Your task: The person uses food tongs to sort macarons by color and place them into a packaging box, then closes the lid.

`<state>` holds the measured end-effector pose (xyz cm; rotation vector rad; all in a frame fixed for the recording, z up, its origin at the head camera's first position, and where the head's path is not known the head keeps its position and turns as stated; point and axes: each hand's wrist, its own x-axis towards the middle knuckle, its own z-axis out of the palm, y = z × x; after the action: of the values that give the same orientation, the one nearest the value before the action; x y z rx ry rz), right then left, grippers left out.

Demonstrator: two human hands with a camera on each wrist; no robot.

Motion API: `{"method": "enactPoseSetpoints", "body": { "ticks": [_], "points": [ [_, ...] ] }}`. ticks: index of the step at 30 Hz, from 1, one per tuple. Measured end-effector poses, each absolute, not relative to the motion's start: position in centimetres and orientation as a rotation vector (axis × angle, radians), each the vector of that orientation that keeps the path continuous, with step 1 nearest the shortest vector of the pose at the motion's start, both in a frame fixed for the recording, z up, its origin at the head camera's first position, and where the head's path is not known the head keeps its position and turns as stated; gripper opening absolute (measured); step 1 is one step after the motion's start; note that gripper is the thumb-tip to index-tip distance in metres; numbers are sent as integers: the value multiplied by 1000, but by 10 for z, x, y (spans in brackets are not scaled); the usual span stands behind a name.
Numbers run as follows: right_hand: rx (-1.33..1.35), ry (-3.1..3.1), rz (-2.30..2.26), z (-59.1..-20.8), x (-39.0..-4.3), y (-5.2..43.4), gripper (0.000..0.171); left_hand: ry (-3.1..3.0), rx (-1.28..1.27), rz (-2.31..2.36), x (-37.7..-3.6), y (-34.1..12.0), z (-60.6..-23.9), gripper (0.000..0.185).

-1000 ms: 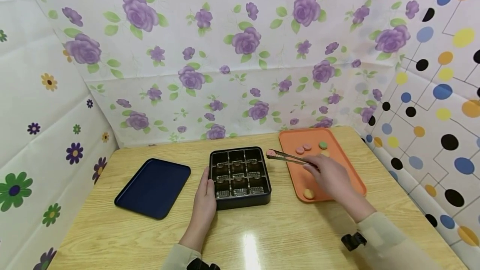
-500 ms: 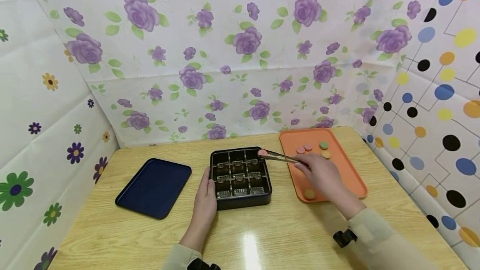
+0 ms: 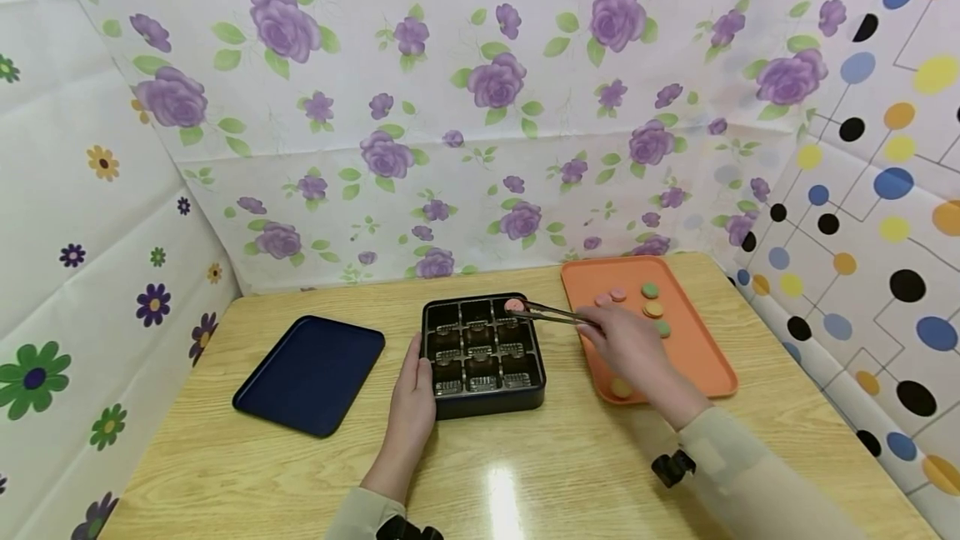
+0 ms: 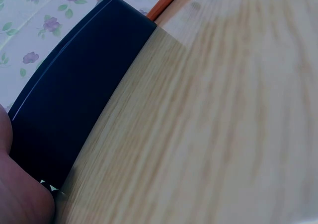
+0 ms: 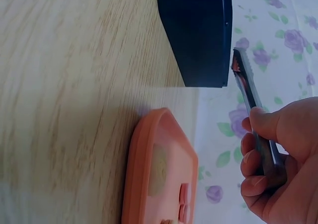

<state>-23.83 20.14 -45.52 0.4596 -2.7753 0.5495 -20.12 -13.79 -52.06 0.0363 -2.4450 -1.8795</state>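
- Head cam: R hand (image 3: pixel 626 344) fingers curled round tongs (image 5: pixel 248 87); tips pinch pink macaron (image 3: pixel 513 306) over black box's far-right cell.
- Risk: tongs squeezed off-centre, macaron poss. pops out or cracks.
- Tongs snagging rim cd tip black box (image 3: pixel 491 403).
- L hand (image 3: pixel 414 402) fingers tog. on left wall; w/o it, box may slide.

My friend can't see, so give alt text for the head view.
A right hand grips tongs holding a pink macaron over the back-right compartment of a dark nine-compartment box; the left hand rests against its side. An orange tray of macarons sits right, a navy tray left.
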Motion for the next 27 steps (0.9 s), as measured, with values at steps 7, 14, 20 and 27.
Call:
{"method": "enactPoseSetpoints", "body": {
  "ticks": [7, 14, 20, 27],
  "points": [
    [428, -2814, 555, -455, -241, 195, 26, -2452, 44, -1874, -200, -137, -520, 57],
    [426, -2838, 544, -455, -242, 192, 27, -2448, 39, -1866, -201, -138, -520, 57],
    [424, -2833, 527, -456, -243, 190, 28, -2445, 34, -1876, -202, -138, -522, 57],
    [427, -2825, 505, -456, -244, 189, 27, -2439, 34, -1891, -202, -138, -522, 57]
  ]
}}
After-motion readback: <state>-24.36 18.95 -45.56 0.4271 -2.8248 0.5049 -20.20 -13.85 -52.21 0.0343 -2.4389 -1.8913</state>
